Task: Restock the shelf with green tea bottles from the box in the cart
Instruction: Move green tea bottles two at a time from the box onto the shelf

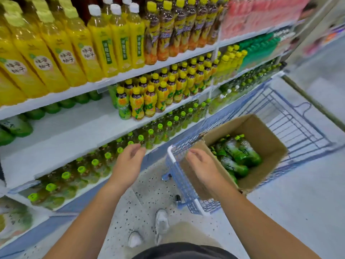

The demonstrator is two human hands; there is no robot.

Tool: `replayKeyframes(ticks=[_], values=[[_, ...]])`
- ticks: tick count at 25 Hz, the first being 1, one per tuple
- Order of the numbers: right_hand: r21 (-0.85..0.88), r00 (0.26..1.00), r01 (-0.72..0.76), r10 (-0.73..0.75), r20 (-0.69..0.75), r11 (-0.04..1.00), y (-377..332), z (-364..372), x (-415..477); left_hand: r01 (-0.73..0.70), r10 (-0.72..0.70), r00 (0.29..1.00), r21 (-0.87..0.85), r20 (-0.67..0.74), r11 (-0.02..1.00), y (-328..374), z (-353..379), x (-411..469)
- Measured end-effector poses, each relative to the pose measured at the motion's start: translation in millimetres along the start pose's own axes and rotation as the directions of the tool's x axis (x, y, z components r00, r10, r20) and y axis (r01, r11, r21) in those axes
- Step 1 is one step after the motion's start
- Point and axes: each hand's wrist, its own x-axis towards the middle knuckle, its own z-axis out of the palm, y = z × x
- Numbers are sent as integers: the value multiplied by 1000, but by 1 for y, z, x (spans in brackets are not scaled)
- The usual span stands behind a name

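Note:
An open cardboard box (261, 133) stands in the blue wire cart (298, 120) at the right. Several green tea bottles (240, 156) lie inside it. My right hand (201, 167) hovers empty over the box's near left corner, fingers relaxed. My left hand (128, 161) is held out empty with loose fingers, just in front of the low shelf edge. The middle shelf (74, 131) has a wide bare white stretch, with green bottles (16, 126) lying at its far left. The row below holds green-capped tea bottles (104, 161).
Upper shelves carry yellow honey-citrus bottles (61, 47) and dark tea bottles with yellow caps (149, 98). The cart's white front rim (172, 156) is close to my right forearm. Speckled floor and my white shoes (160, 221) lie between shelf and cart.

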Motion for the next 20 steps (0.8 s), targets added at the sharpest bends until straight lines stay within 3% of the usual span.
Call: replayKeyframes(ticks=[9,20], values=[[67,979,-95,106,-176,993,74,-148,13,-6,3,961,13,275,1000,34,159,-3],[-206,982,-182,188,6,961,182,-322,134,184,-206,942,106,264,977,55,399,35]])
